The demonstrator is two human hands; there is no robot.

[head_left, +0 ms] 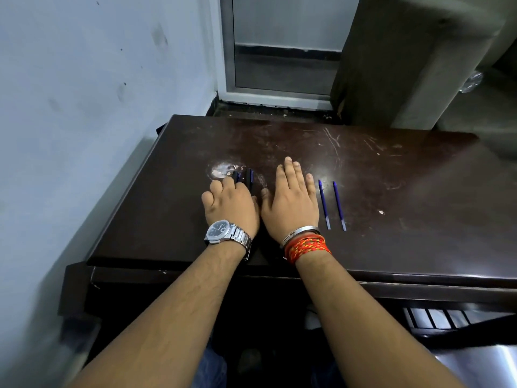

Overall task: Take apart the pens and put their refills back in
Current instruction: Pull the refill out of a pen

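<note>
The left hand [230, 208] curls its fingers over the near ends of two dark pens [249, 179], which stick out just past its knuckles on the tabletop [419, 177]. The right hand [291, 200] lies flat beside it, fingers straight, holding nothing. Just right of that hand lie two thin blue refills [324, 204], side by side but apart; they look light, slim, slightly bendy and apt to roll, so they are best pinched near mid-length and fed straight into a barrel.

no readable text, watch dial illegible
</note>
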